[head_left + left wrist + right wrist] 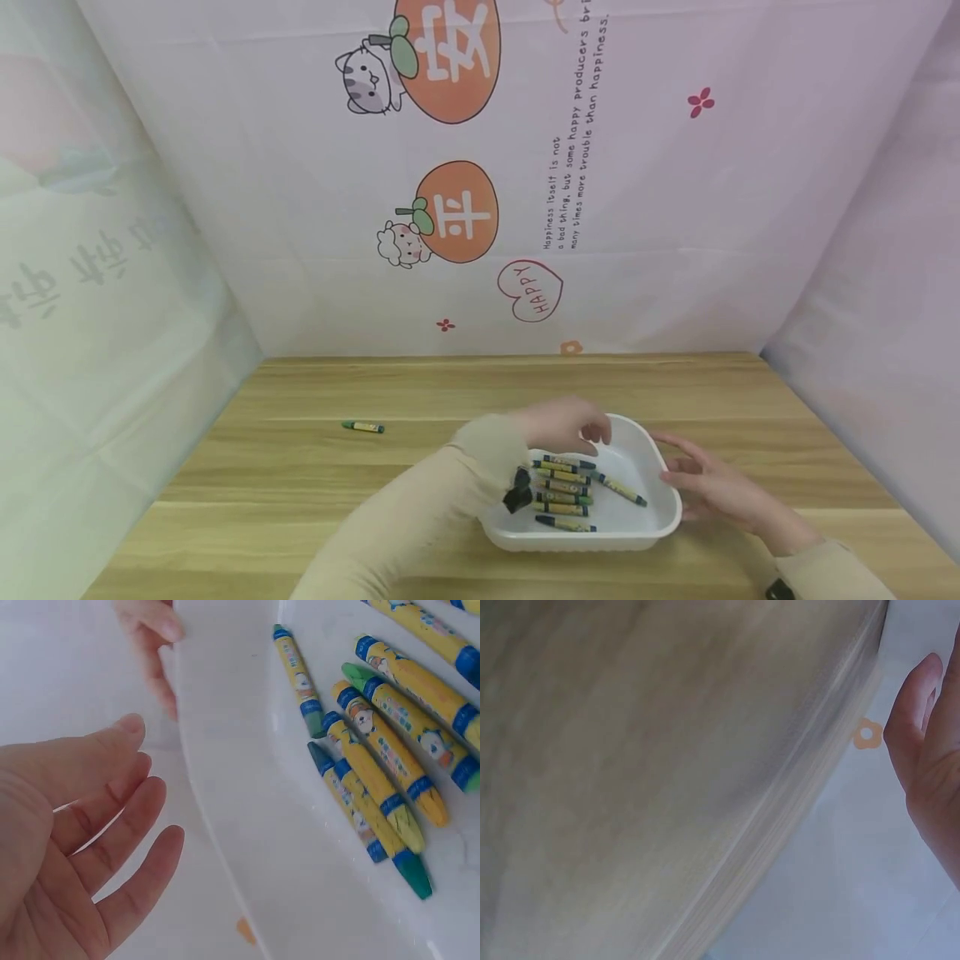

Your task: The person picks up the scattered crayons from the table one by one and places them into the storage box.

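Observation:
A white plastic tray [581, 542] holds several wax crayons with yellow-and-blue wrappers. Most of these crayons [564, 486] lie side by side in the tray's left part. One green crayon [621, 489] slants apart from the row, toward the right. Over the tray's far side hovers my left hand [562, 423], fingers loosely bent and nothing in them. The left wrist view shows the same hand [82, 832] with thumb and fingers apart. My right hand [716, 486] is at the tray's right rim, its fingers fairly straight along the outer wall.
A single green crayon [363, 427] lies on the wood-grain table [300, 517], well left of the tray. A printed white cloth [645, 275] hangs behind the table, with more cloth on both sides.

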The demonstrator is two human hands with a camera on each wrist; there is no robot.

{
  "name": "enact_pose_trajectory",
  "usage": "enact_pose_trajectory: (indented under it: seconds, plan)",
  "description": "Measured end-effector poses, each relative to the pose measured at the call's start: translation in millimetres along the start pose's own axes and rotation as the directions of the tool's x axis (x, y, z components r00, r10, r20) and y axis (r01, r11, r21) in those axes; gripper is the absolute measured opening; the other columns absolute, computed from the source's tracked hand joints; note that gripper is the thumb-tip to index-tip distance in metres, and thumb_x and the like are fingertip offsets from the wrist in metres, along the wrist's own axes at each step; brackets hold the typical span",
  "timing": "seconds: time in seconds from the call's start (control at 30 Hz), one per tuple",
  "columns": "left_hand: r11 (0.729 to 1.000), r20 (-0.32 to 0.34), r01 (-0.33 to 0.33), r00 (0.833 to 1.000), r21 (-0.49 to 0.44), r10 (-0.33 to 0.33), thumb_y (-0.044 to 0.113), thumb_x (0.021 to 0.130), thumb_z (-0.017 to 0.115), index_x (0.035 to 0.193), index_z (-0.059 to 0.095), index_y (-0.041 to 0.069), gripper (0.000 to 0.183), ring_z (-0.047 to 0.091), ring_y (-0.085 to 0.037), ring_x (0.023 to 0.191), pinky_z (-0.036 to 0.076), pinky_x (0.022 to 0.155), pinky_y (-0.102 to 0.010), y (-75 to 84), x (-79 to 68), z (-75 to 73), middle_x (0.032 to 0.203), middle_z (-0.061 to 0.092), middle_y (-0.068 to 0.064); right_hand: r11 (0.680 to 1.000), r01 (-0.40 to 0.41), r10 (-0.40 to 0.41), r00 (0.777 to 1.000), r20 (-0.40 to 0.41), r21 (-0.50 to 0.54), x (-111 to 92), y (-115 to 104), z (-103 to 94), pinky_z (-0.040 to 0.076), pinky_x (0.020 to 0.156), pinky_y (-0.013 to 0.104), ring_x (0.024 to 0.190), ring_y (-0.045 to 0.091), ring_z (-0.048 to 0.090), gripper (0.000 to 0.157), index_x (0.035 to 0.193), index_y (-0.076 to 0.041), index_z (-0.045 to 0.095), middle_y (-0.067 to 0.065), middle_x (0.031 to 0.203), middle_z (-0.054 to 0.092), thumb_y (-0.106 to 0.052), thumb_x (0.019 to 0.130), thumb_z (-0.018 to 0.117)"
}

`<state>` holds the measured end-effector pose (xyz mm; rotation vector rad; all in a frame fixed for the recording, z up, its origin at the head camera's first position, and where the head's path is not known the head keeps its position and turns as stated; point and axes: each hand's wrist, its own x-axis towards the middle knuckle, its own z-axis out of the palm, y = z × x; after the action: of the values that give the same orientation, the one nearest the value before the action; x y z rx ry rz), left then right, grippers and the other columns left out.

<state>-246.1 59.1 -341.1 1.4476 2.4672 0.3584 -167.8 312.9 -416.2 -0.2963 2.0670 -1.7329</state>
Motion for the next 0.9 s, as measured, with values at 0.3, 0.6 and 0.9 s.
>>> enact_pose_trajectory:
  seconds: [0.3,0.6,0.9]
  plan:
    - [0.995,-0.096,0.078,0.992,-0.068,-0.084,0.015,0.088,0.067,0.107,0.066,0.015,0.019,0.058,-0.003,0.096,0.047,0.086,-0.016,-32.2,-63.1,-11.3,0.107,0.066,0.0,1.0,-0.011,0.011,1.0,-0.015,-0.014,0,-1,0.1,0.055,0.079,0.047,0.096,0.024,0.062,0.049,0.114,-0.059,0.039,0.041,0.129,0.028,-0.015,0.097,0.051]
    - [0.985,-0.233,0.072,0.967,-0.159,-0.108,0.012,0.088,0.067,0.099,0.066,0.009,0.011,0.061,-0.015,0.095,0.051,0.085,-0.028,-76.0,-127.4,-7.7,0.101,0.067,-0.006,1.0,-0.006,0.006,1.0,-0.012,0.0,0,0,-1.5,0.055,0.08,0.048,0.097,0.024,0.061,0.051,0.122,-0.056,0.037,0.038,0.128,0.033,-0.015,0.097,0.051]
    - [0.959,-0.303,0.215,0.916,-0.182,-0.263,0.018,0.089,0.066,0.103,0.066,0.009,0.016,0.061,-0.017,0.091,0.052,0.08,-0.034,-127.5,-188.3,1.6,0.1,0.067,-0.007,1.0,-0.012,0.012,1.0,-0.018,-0.013,1,-1,0.4,0.055,0.079,0.047,0.097,0.023,0.062,0.05,0.124,-0.056,0.036,0.039,0.129,0.031,-0.016,0.097,0.051]
